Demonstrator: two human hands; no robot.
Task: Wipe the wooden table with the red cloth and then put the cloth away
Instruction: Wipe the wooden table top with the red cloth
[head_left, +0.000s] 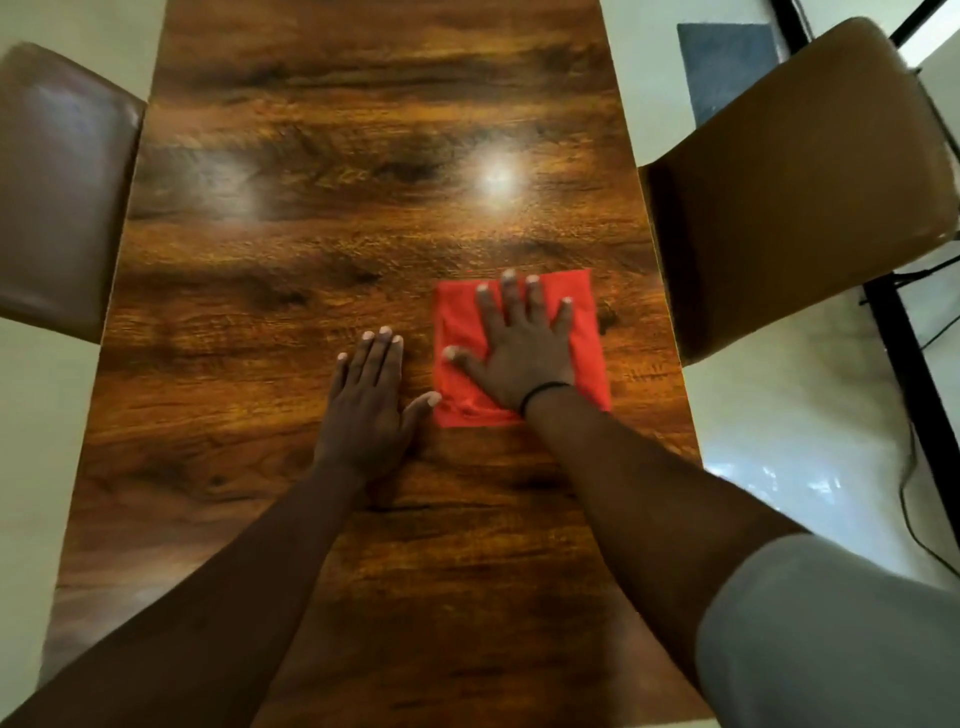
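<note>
The red cloth (587, 332), folded into a rectangle, lies flat on the glossy wooden table (322, 218) toward its right side. My right hand (519, 348) presses down on the cloth with fingers spread; a thin black band circles that wrist. My left hand (371, 400) rests palm-down on the bare wood just left of the cloth, fingers together and thumb out near the cloth's lower left corner. It holds nothing.
A brown chair (62, 182) stands at the table's left edge and another brown chair (800, 192) at its right edge. Pale floor shows on both sides. A dark mat (727, 67), a black frame (904, 338) and a cable (914, 493) sit at far right.
</note>
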